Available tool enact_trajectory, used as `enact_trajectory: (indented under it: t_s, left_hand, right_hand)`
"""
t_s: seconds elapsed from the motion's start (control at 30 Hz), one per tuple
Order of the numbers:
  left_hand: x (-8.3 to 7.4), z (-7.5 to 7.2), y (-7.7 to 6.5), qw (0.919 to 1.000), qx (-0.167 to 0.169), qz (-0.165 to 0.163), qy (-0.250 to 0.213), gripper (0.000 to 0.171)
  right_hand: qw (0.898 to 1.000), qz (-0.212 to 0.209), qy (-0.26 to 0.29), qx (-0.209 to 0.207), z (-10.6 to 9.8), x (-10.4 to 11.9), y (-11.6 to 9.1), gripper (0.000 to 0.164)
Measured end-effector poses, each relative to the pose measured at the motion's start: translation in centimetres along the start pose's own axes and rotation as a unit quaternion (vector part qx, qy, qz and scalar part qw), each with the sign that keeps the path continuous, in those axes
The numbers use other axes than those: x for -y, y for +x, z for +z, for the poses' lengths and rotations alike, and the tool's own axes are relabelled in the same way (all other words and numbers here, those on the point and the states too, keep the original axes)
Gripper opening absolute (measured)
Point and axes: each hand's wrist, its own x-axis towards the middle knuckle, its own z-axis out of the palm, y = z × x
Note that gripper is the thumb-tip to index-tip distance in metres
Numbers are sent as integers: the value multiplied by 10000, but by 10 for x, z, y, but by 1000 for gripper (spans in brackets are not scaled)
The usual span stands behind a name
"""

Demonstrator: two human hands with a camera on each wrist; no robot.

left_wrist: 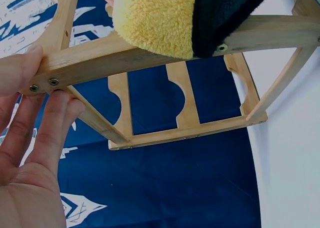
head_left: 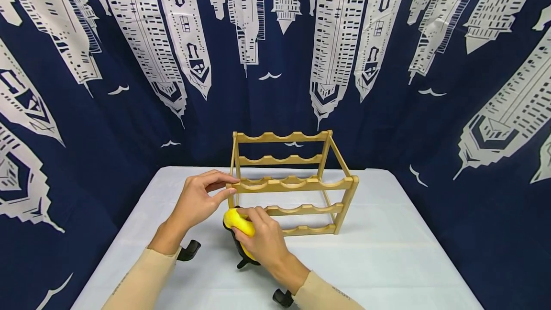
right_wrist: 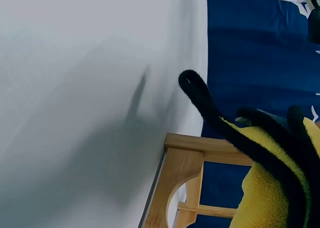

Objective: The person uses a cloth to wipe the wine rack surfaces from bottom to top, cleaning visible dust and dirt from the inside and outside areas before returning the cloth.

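A wooden wine rack with scalloped rails stands on the table. My left hand holds its front upper-left corner; in the left wrist view the thumb and fingers of that hand pinch the wood by two screw heads. Bunched in my right hand is a fluffy yellow cloth with black edging. The cloth lies against the rack's side bar in the left wrist view. A black loop sticks out from the cloth in the right wrist view, where the right hand is hidden.
A white-covered table extends around the rack, with more room to its right. Behind hangs a navy curtain printed with white buildings. Black wrist-worn devices sit at the left wrist and right wrist.
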Motion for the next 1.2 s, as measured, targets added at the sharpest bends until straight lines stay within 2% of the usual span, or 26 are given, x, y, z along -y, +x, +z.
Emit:
enact_trajectory:
  t_s: [0.27,0.63,0.87,1.2]
  left_hand:
    - [-2,1,3,9999,99,123,-30,28]
    - [-9,-1,8,9997,101,90,-179,28]
    - [-8,-3,11,9999,69,67,-38,28]
    - [-2,-1,4,10000,47,35,53,26]
  right_hand:
    - [9998,79,-158,-116,1,2,-2,53]
    - [9995,134,-226,-194,0,4,1,52]
    - [9990,50,-397,-210,0,2,5,50]
    - [9959,-127,-895,-102,0,-8,-6,52]
